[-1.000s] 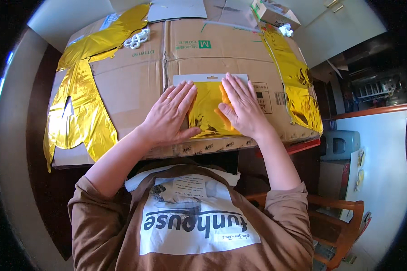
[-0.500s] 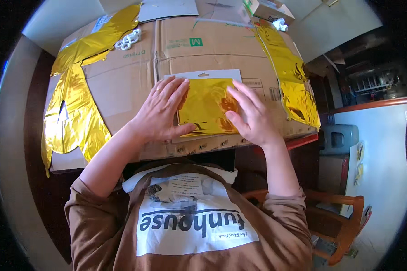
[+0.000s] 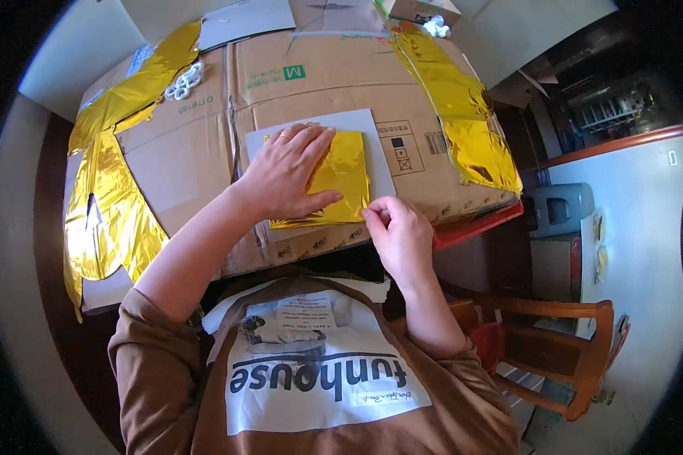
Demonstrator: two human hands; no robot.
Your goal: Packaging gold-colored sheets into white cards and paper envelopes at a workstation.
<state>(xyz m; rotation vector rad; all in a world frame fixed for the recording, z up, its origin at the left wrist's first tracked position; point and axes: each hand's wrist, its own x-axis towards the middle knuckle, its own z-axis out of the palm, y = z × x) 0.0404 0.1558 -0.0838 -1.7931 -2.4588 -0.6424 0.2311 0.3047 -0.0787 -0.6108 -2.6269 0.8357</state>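
Observation:
A folded square of shiny gold foil [image 3: 347, 168] lies on a white card [image 3: 382, 163] near the front edge of the cardboard-covered table. My left hand [image 3: 294, 168] rests flat across the foil's left part, fingers stretched out and thumb pointing right. At the foil's near right corner, my right hand [image 3: 398, 231] pinches the edge between thumb and bent forefinger. Part of the foil's left side is hidden beneath my left hand.
Long gold foil sheets lie at the left [image 3: 118, 205] and right [image 3: 463, 121] of the cardboard [image 3: 296, 95]. White rings [image 3: 184, 81] sit on the left sheet. A box [image 3: 421, 10] and crumpled white tissue [image 3: 436, 27] are far right. A wooden chair [image 3: 584, 356] stands at right.
My right hand has come down from the foil's right side to pinch its near corner. My left hand has slid farther onto the foil. The card's right part is now uncovered; the view has shifted.

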